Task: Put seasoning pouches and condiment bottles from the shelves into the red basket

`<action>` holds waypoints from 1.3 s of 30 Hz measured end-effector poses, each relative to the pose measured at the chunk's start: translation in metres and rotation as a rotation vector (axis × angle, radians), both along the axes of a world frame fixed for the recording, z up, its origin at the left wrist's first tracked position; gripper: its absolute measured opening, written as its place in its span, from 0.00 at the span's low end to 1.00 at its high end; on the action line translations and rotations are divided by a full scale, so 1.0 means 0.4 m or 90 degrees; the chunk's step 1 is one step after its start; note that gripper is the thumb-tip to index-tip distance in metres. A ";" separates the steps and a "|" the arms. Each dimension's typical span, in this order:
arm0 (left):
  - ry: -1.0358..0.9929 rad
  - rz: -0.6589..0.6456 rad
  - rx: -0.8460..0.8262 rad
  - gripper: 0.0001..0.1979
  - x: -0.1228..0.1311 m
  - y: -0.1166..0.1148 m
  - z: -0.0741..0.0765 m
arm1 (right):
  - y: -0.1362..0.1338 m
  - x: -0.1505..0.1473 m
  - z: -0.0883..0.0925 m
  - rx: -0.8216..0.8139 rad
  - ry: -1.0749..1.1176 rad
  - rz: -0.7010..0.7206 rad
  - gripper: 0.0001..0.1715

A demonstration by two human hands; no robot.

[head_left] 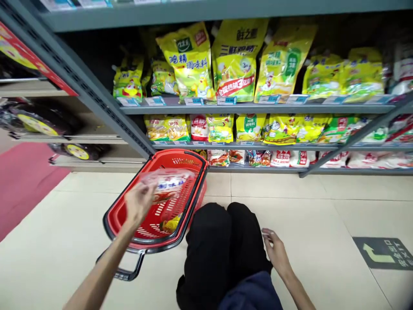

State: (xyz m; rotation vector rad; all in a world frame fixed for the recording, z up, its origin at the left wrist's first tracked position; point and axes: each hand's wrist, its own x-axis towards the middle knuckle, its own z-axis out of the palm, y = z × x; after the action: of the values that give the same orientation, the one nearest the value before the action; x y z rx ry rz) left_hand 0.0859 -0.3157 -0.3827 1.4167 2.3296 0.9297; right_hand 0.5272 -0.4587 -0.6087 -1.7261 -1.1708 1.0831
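Observation:
My left hand (141, 200) is closed on one end of a clear and red seasoning packet (171, 184), held over the red shopping basket (124, 215). Blue printed characters show on the packet, which is slightly blurred. Inside the basket lies a yellow packet (171, 224), partly covered by the rim. The basket stands on the floor to the left of my knees, its black handle (129, 274) folded outward to the near side. Beside my right knee, my right hand (274, 249) hangs with loosely bent fingers slightly apart and nothing visible in them.
Grey shelves ahead carry yellow seasoning bags (193, 64) on the upper level, with smaller packets (221, 128) and white-and-red packets (280, 158) below. A shelf upright (106, 107) rises behind the basket. Dark wrapped goods (45, 118) sit at left. A floor exit sign (382, 253) lies at right.

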 end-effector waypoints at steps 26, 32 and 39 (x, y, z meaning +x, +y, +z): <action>-0.651 -0.437 -0.256 0.32 0.505 -0.149 0.128 | 0.187 -0.059 0.509 0.083 0.617 0.162 0.30; -0.640 -0.516 -0.336 0.32 0.615 -0.004 -0.027 | 0.203 0.057 0.382 0.103 0.452 0.058 0.35; -0.633 -0.556 -0.329 0.33 0.709 0.185 -0.366 | 0.401 0.159 0.128 0.056 0.261 -0.002 0.37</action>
State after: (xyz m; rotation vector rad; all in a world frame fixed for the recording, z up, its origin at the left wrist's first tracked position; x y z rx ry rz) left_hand 0.3696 -0.2417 -0.5291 1.1412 0.9519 0.4952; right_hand 0.5908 -0.2984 -0.5575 -1.3551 -0.9400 1.2886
